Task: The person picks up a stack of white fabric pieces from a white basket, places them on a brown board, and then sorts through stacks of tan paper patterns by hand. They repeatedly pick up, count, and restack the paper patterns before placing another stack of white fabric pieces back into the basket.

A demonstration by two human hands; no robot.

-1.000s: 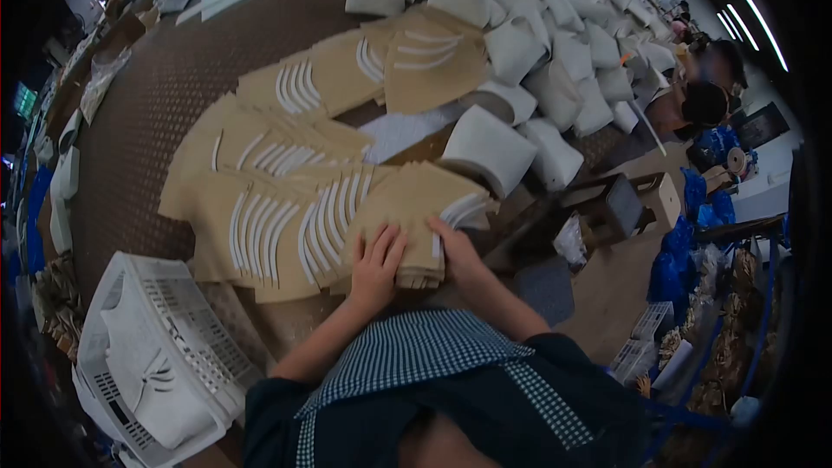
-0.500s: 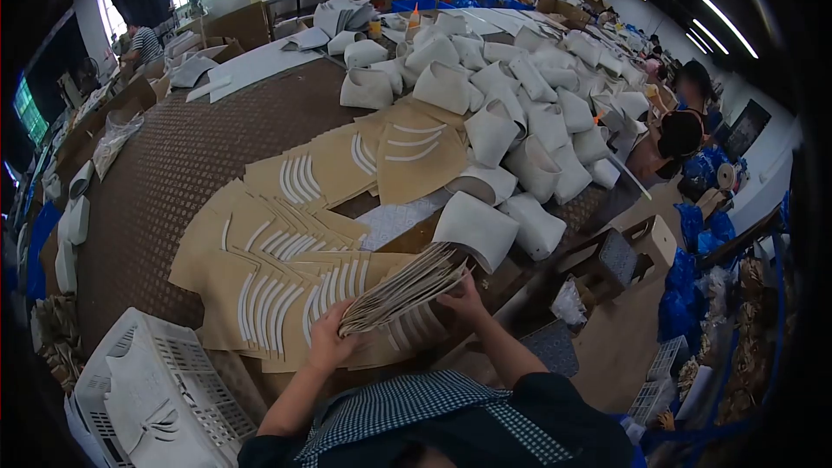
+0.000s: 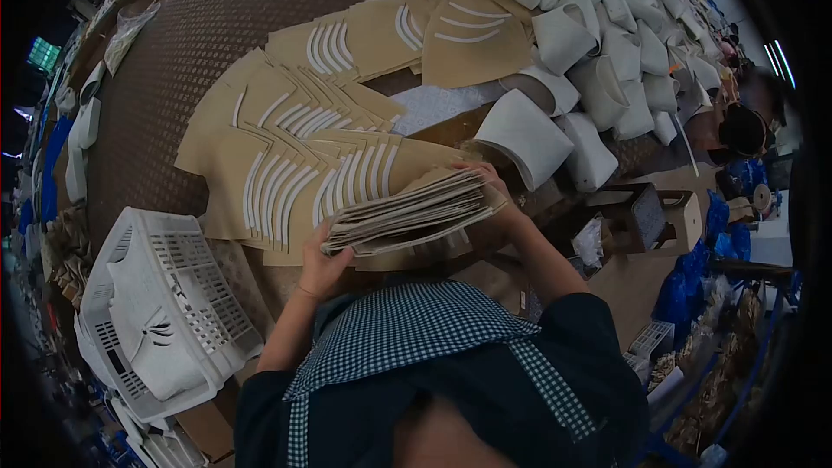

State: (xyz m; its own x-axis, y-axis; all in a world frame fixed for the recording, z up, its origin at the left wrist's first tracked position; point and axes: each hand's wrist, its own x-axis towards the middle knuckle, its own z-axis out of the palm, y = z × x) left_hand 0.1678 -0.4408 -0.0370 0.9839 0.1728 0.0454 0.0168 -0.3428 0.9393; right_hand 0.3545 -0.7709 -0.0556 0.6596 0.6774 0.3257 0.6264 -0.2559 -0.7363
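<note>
Between my two hands is a thick stack of sheets (image 3: 407,208), its layered beige-grey edges facing up. My left hand (image 3: 324,258) grips the left end, thumb against the near side. At the other end, my right hand (image 3: 497,198) holds the stack, with its fingers partly hidden behind it. Just beyond, overlapping tan sheets (image 3: 217,126) are fanned across the table, and curved white strips (image 3: 282,195) lie on them. A white, curved, open-ended piece (image 3: 524,134) stands close to my right hand.
A heap of similar white pieces (image 3: 602,91) covers the table's right side. To my left is a white plastic basket (image 3: 191,282) with white pieces inside. Stools (image 3: 646,217) and blue bags (image 3: 680,295) stand at the right. The table has a brown patterned cover (image 3: 195,43).
The view has tipped downward, so the table appears higher. Both hands still hold the stack, which has come nearer my body and turned more level.
</note>
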